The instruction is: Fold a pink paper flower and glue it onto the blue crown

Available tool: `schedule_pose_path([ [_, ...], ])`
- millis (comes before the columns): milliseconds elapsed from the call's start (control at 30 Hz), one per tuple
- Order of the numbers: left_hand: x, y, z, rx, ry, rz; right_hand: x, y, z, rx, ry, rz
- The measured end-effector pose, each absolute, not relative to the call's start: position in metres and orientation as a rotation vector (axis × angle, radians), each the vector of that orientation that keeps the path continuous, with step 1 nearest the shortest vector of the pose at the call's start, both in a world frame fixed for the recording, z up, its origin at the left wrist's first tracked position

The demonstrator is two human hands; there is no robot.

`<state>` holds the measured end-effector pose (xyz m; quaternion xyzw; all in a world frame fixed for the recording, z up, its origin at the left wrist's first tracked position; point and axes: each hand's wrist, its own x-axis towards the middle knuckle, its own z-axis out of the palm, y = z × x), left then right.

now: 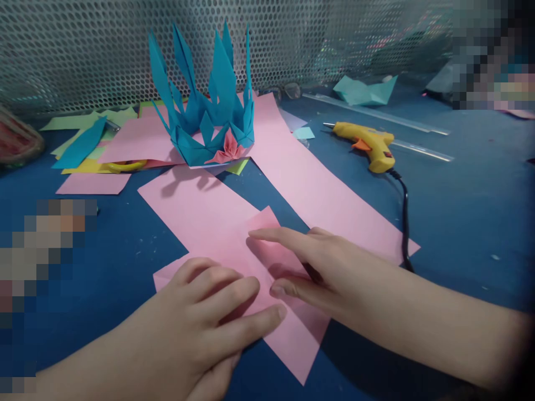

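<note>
A small pink sheet of paper (288, 320) with creases lies under both my hands, partly over a longer pink paper strip (200, 203). My left hand (221, 306) rests palm down on its left side, fingers bent a little and index finger stretched out. On the right side, my right hand (311, 264) touches the paper with its index finger and thumb apart; its other fingers are tucked out of sight. Beyond the hands stands a blue folded-paper crown (204, 133) with tall points and a pink paper flower (229, 149) at its front.
A yellow glue gun (368, 142) lies at the right, its black cord (404, 217) running toward me. Clear glue sticks (376, 114) and a teal folded paper (365, 91) are behind it. Another pink strip (326, 189) lies diagonally. A perforated metal panel (83, 55) closes off the back.
</note>
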<state>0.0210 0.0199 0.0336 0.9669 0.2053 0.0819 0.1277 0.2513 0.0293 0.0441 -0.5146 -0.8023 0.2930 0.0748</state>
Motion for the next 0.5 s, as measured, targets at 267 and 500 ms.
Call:
schedule_pose_path([
  [267,0.0214,0.0218,0.0349,2.796,0.613,0.194,0.2538,0.0311,0.0429,-1.494,-2.331,0.945],
  [500,0.0197,0.0218,0.0367,2.564,0.659,0.311,0.2538,0.0292,0.0442,-1.338,-2.184,1.060],
])
